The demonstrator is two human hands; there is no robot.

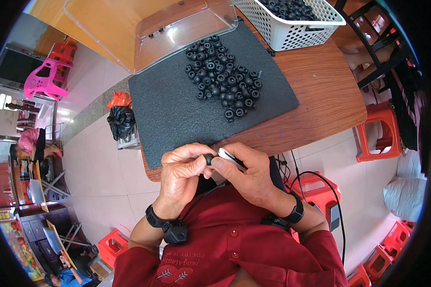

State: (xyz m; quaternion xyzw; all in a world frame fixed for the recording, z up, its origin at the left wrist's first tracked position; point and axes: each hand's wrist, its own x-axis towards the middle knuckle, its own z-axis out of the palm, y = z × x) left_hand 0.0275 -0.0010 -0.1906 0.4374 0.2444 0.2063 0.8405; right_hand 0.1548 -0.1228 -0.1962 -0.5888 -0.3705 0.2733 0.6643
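Between the thumb and fingers of my left hand (179, 176) is a small round black part (208, 159), which looks like rubber or plastic. Closed around a slim white-and-black hand tool (227, 154) is my right hand (254, 174); its exact kind is hard to make out. The tool's white end lies close beside the black part, and my fingers hide where they meet. Both hands are at the table's near edge, above my lap. Beyond them, many similar black parts (225, 79) with ringed holes lie heaped on a dark textured mat (170, 110).
A clear plastic bin (136, 48) lies at the mat's far left, with a few black bits inside. A white perforated basket (292, 36) full of black parts stands far right on the wooden table (316, 103). Red stools (380, 134) and a black cable (337, 205) are at the right.
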